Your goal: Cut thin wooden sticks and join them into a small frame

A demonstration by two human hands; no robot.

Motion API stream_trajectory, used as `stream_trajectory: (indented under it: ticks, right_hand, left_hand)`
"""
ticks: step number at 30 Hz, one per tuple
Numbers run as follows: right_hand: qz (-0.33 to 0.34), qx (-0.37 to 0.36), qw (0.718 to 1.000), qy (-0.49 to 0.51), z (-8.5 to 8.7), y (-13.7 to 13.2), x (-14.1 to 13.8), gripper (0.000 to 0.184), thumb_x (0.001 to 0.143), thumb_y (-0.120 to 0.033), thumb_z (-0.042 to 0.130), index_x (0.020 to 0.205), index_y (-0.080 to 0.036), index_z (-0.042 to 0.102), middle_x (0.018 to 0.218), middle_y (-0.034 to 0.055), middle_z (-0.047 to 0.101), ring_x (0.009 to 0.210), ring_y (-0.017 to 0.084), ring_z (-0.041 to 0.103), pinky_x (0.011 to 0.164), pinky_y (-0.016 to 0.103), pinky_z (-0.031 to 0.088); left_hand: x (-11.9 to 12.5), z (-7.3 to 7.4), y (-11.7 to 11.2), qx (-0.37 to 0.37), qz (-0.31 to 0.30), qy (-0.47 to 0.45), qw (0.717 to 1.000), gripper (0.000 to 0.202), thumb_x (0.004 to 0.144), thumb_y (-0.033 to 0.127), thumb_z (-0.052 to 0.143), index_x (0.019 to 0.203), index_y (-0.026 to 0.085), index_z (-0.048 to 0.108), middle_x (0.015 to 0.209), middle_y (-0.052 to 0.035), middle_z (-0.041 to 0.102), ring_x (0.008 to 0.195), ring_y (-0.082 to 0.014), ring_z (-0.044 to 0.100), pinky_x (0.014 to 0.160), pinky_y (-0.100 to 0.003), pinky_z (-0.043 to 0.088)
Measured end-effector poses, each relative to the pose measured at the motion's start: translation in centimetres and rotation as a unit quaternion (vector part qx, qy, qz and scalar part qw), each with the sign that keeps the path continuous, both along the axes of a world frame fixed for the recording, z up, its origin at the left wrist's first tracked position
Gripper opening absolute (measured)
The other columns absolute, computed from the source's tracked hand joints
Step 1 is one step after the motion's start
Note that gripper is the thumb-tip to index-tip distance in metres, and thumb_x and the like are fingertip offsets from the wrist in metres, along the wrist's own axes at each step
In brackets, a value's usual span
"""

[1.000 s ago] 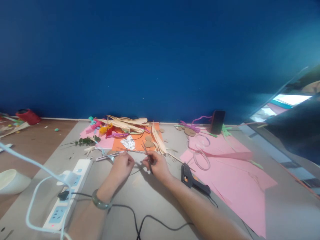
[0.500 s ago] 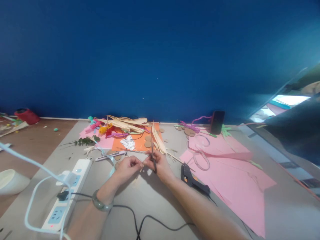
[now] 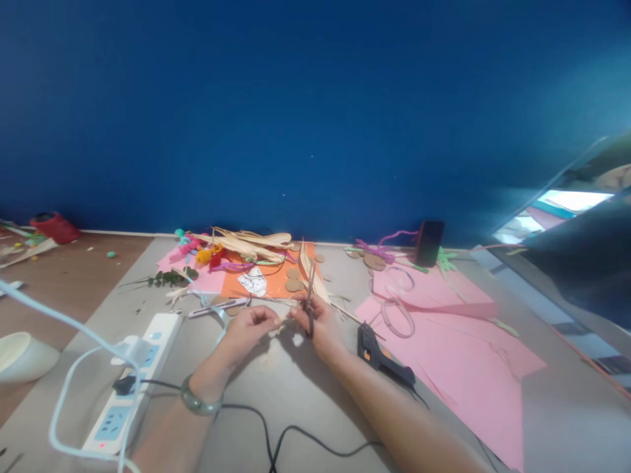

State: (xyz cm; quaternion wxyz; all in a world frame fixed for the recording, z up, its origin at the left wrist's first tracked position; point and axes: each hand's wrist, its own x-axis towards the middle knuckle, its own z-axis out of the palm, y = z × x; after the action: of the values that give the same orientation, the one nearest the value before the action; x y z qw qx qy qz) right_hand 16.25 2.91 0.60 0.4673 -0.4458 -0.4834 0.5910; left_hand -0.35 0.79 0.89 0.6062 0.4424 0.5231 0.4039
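My left hand (image 3: 249, 327) and my right hand (image 3: 319, 323) meet over the grey table (image 3: 276, 394), fingertips almost touching. The right hand is closed round a thin dark stick-like tool (image 3: 310, 299) that points upward. The left hand pinches a small pale piece (image 3: 279, 323), too small to name, right beside the tool. A green bangle (image 3: 197, 402) sits on my left wrist.
A black glue gun (image 3: 378, 355) lies right of my right hand, its cord (image 3: 296, 439) crossing the near table. Pink paper sheets (image 3: 458, 341) cover the right side. A white power strip (image 3: 133, 381) lies left. Dried leaves (image 3: 246, 244), orange paper and a phone (image 3: 428, 242) stand by the blue wall.
My hands have come closer together and shifted slightly right. The dark tool in the right hand has swung from leaning left to nearly upright.
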Motion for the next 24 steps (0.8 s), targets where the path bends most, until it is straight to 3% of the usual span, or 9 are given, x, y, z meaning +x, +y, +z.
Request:
stream_trajectory:
  ticks: [7,12,24]
  right_hand:
    - [0.134,0.044,0.988,-0.062,0.2,-0.3,-0.1,0.039,0.066,-0.04,0.073,0.094,-0.017,0.057,0.067,-0.0024,0.055,0.059,0.012,0.053,0.057,0.024,0.042]
    - [0.203,0.029,0.977,-0.067,0.1,-0.7,-0.5,0.04,0.068,-0.045,0.071,0.09,-0.014,0.057,0.065,-0.0017,0.054,0.058,0.011,0.051,0.055,0.025,0.042]
    - [0.202,-0.011,0.979,-0.035,-0.9,-1.4,-1.2,0.044,0.065,-0.048,0.073,0.086,-0.013,0.057,0.059,-0.0023,0.057,0.051,0.01,0.052,0.051,0.024,0.043]
  left_hand:
    - [-0.2,0.4,0.1,0.119,0.109,0.006,0.987,0.019,0.067,0.034,0.069,0.064,0.016,0.064,0.064,-0.0002,0.062,0.065,-0.0137,0.055,0.065,-0.025,0.044]
    - [-0.3,0.2,-0.1,0.162,0.16,0.055,0.972,0.016,0.071,0.03,0.065,0.063,0.016,0.063,0.065,-0.001,0.06,0.067,-0.0147,0.055,0.067,-0.026,0.044]
    - [0.6,-1.0,-0.3,0.215,0.187,0.088,0.955,0.017,0.074,0.028,0.061,0.061,0.017,0.062,0.07,-0.003,0.061,0.07,-0.0158,0.055,0.066,-0.026,0.043]
